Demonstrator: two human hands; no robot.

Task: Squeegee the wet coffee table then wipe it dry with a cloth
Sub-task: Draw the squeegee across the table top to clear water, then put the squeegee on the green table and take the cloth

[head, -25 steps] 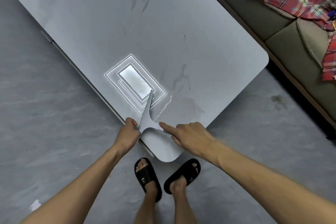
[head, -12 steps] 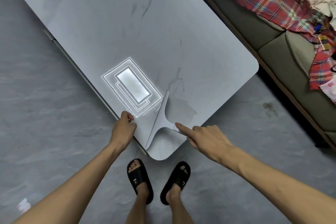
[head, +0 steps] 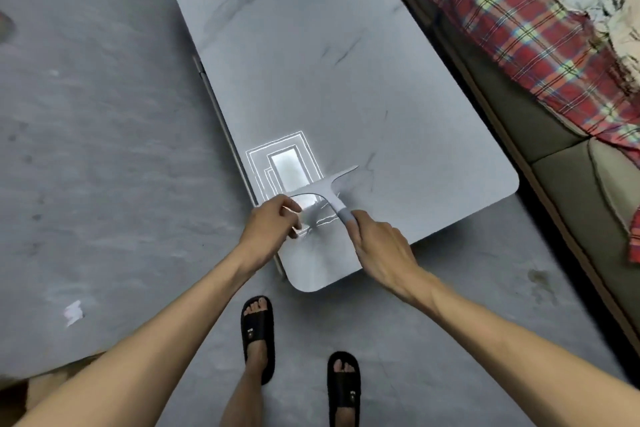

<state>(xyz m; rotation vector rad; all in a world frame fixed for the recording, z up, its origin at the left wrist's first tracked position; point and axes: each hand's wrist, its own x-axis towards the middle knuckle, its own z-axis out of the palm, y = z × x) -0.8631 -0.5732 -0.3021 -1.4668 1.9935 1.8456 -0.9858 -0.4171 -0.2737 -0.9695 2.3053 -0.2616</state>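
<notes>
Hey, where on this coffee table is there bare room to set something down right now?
Bare: the far stretch of the coffee table beyond the light reflection, and the strip between squeegee and the corner by the sofa. Crowded: the near corner, under left hand and right hand.

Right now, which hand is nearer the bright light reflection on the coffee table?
Left. The left hand is at the coffee table edge, just on the near side of the light reflection. The right hand grips the squeegee handle farther off, to its right.
</notes>
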